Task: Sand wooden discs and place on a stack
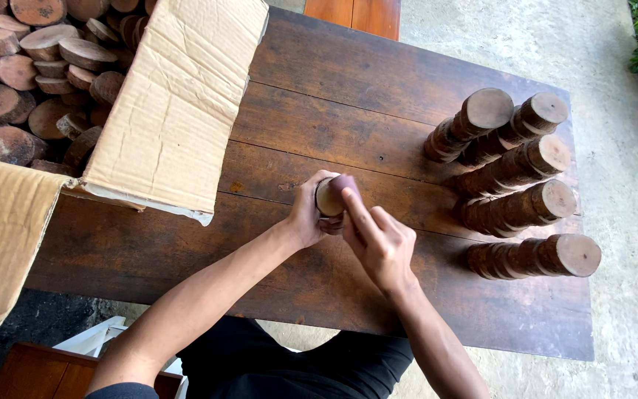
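Left hand (306,214) and right hand (378,240), each grip grasping one small wood-slice stack (331,199) above table (348,103)

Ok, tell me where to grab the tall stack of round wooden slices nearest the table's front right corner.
Take the nearest tall stack of round wooden slices low on its sides, both hands wrapped around it, coming from the open table side to its left. It is a column of loose discs, so a grip on the top slice alone would likely lift only that. The neighbouring stack stands close behind.
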